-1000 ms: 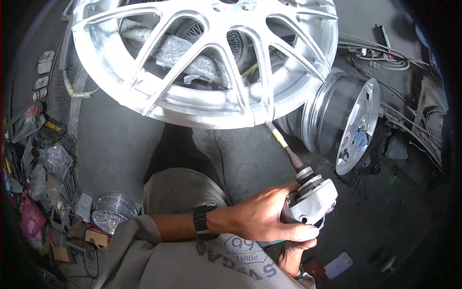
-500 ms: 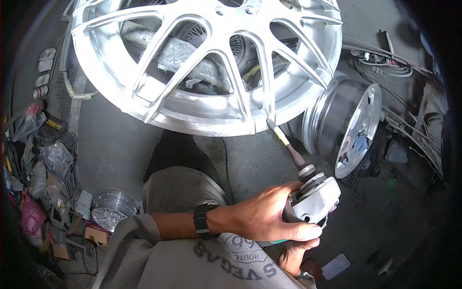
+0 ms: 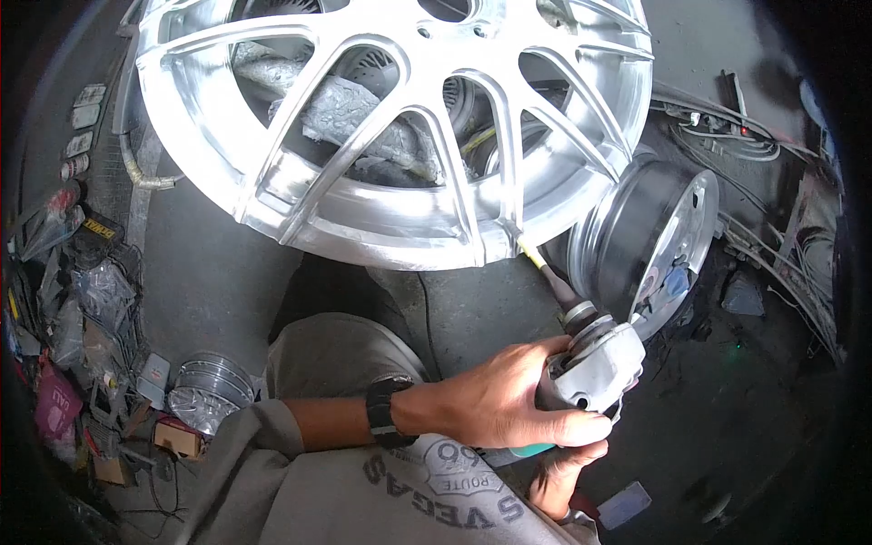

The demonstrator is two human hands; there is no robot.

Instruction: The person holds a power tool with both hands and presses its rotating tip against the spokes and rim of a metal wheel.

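My left hand point(image 3: 495, 392), with a black watch on its wrist, is wrapped round the grey metal head of an angle grinder point(image 3: 595, 363). Below it, my right hand point(image 3: 556, 477) is closed about the tool's body, mostly hidden; a bit of teal casing shows there. From the head a long, narrow shaft point(image 3: 559, 289) with a yellow section points up and left. Its tip meets the outer edge of a bright bare-metal alloy wheel point(image 3: 381, 241), at the foot of a spoke. The wheel is tilted in front of me, its spokes fanning from the hub.
A second wheel point(image 3: 640, 236) leans at the right, behind the tool. Cables point(image 3: 736, 136) run along the right side. On the left floor lie a smaller wheel point(image 3: 211, 391), a cardboard box point(image 3: 179, 439) and cluttered bags and tools. A pale flat rectangular object point(image 3: 624, 505) lies lower right.
The alloy wheel sits slightly lower and further right in view. The shaft's tip has shifted a little right and down along with it. Both hands keep their hold on the angle grinder.
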